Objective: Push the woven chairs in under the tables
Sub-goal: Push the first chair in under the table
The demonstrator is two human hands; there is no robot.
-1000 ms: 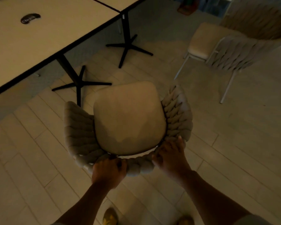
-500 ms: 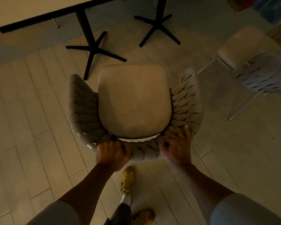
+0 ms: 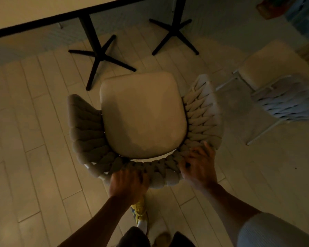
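A woven chair (image 3: 143, 118) with a pale seat cushion stands right below me, its front pointing at the table (image 3: 43, 13) at the top left. My left hand (image 3: 128, 184) grips the woven back rim at its lower left. My right hand (image 3: 198, 168) grips the same rim further right, fingers curled over the weave. The chair's front edge sits near the black cross foot (image 3: 100, 54) of the table. A second woven chair (image 3: 282, 93) stands apart at the right.
A second black table foot (image 3: 174, 35) stands further back, right of the first. The floor is pale planks. My foot in a yellow shoe (image 3: 140, 211) is just behind the chair's back. Dark objects lie at the top right corner.
The chair has moved forward toward the table with both hands on its back rim. I have stepped after it, and the table foot is now closer to the seat's front.
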